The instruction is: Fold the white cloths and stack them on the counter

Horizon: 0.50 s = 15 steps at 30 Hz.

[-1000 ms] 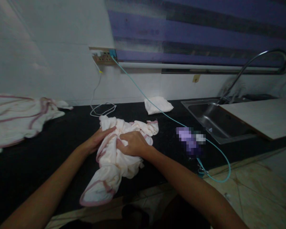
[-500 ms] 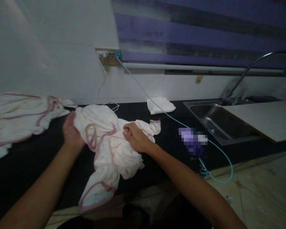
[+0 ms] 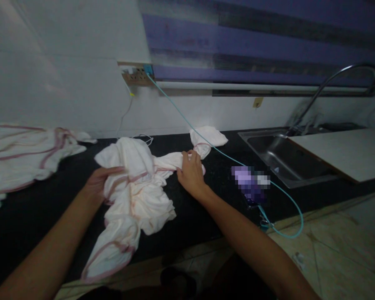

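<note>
A crumpled white garment with pink trim (image 3: 151, 204) lies on the black countertop, one sleeve reaching right and another part hanging toward the front edge. My left hand (image 3: 96, 185) is closed on the garment's left side, its fingers partly hidden by the cloth. At the right-hand sleeve, my right hand (image 3: 192, 175) has its fingers curled down over the fabric and grips it. The sleeve's pink cuff shows just beyond that hand, against a folded white cloth (image 3: 211, 135) by the wall.
Another white garment with pink trim (image 3: 21, 154) lies at the left. A teal cable (image 3: 181, 109) runs from the wall socket (image 3: 137, 76) to a blurred purple item (image 3: 248, 181). On the right are a steel sink (image 3: 287, 156), a tap (image 3: 323, 83) and a white board (image 3: 340, 154).
My right hand has moved right along the sleeve, drawing it out toward the folded cloth. My left hand has shifted from under the garment's upper left part to grip its side.
</note>
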Each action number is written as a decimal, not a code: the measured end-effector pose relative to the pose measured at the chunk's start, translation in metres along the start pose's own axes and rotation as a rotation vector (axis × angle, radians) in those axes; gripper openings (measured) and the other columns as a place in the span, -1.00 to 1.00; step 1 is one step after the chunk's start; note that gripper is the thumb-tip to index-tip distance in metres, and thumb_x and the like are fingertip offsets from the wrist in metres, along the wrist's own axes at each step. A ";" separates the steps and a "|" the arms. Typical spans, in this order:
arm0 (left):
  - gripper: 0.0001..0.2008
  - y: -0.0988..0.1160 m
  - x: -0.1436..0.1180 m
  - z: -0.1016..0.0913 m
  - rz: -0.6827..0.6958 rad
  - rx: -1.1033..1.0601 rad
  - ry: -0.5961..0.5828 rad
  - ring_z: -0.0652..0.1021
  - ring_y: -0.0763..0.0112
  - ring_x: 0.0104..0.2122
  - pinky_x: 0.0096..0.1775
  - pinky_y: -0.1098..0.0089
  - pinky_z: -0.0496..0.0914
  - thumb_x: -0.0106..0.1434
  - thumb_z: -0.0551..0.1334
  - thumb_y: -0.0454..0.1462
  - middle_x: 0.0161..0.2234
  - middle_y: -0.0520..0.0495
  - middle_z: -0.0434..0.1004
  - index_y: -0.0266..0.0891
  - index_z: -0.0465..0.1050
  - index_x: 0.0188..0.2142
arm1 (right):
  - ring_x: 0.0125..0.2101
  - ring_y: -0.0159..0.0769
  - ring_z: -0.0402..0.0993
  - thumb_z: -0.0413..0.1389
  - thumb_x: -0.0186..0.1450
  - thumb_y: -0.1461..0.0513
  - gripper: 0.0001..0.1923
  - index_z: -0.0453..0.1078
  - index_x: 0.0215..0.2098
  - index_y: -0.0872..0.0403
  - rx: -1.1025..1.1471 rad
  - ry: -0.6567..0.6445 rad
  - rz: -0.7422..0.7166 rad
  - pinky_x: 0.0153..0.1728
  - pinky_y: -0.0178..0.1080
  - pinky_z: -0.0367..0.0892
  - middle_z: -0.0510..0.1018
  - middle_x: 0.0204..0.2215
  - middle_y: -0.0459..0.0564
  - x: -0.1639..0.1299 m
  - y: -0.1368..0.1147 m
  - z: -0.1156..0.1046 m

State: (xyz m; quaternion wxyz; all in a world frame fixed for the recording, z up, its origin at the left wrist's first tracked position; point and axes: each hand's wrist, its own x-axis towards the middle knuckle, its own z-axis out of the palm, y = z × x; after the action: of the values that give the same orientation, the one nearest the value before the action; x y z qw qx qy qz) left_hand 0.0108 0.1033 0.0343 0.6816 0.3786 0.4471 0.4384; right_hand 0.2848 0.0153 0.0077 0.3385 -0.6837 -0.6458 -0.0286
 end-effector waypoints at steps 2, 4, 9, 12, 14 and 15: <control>-0.48 -0.007 -0.005 0.014 -0.037 0.019 -0.015 0.71 -0.20 -0.23 -0.24 0.05 0.71 -0.11 0.41 -0.46 -0.38 -0.17 0.71 -0.36 0.60 -0.07 | 0.12 0.02 0.33 0.11 0.42 0.23 -0.68 0.32 0.12 0.13 0.025 0.005 -0.013 0.12 0.00 0.30 0.43 0.08 0.28 0.002 -0.001 -0.004; -0.50 -0.011 -0.012 0.028 -0.024 0.031 -0.009 0.70 -0.23 -0.16 -0.26 0.10 0.71 -0.12 0.44 -0.45 -0.32 -0.17 0.72 -0.33 0.63 -0.09 | -0.10 -0.09 0.47 0.04 0.48 0.19 -0.84 0.36 -0.02 0.07 0.074 -0.066 -0.061 -0.05 -0.10 0.36 0.54 -0.17 0.12 0.001 -0.005 -0.003; -0.68 -0.011 -0.026 0.047 0.185 0.002 0.140 0.67 -0.20 -0.04 -0.27 0.16 0.72 0.02 0.44 -0.33 -0.37 -0.04 0.70 -0.24 0.63 -0.16 | -0.19 -0.22 0.53 0.06 0.47 0.21 -0.90 0.39 -0.14 0.05 0.274 -0.196 -0.268 -0.11 -0.21 0.38 0.59 -0.25 0.02 -0.006 -0.019 0.012; -0.68 -0.005 -0.021 0.041 0.165 -0.075 0.122 0.66 -0.20 -0.02 -0.19 0.09 0.72 0.11 0.40 -0.27 -0.35 -0.07 0.70 -0.28 0.60 -0.11 | 0.11 -0.16 0.46 0.12 0.43 0.22 -0.68 0.34 0.13 0.11 0.372 -0.139 -0.355 0.13 -0.14 0.34 0.54 0.08 0.17 -0.006 -0.019 0.022; -0.64 -0.002 -0.013 0.033 0.111 -0.119 0.098 0.65 -0.23 0.00 -0.13 0.03 0.71 0.13 0.37 -0.21 -0.32 -0.14 0.71 -0.33 0.57 -0.09 | 0.25 -0.11 0.35 0.17 0.39 0.19 -0.44 0.20 0.30 0.12 0.393 -0.155 -0.393 0.24 -0.07 0.28 0.44 0.22 0.23 -0.006 -0.015 0.027; -0.63 0.000 -0.009 0.029 0.109 -0.130 0.101 0.65 -0.25 0.00 -0.10 0.01 0.70 0.13 0.37 -0.20 -0.32 -0.17 0.71 -0.34 0.56 -0.09 | 0.28 -0.08 0.31 0.18 0.39 0.17 -0.37 0.14 0.35 0.13 0.390 -0.178 -0.402 0.26 -0.04 0.26 0.41 0.26 0.26 -0.006 -0.013 0.030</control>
State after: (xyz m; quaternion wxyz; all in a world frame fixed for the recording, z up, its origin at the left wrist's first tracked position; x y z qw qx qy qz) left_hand 0.0363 0.0915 0.0456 0.6564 0.3347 0.4301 0.5217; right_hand 0.2605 0.0239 -0.0126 0.3930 -0.4638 -0.7889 0.0895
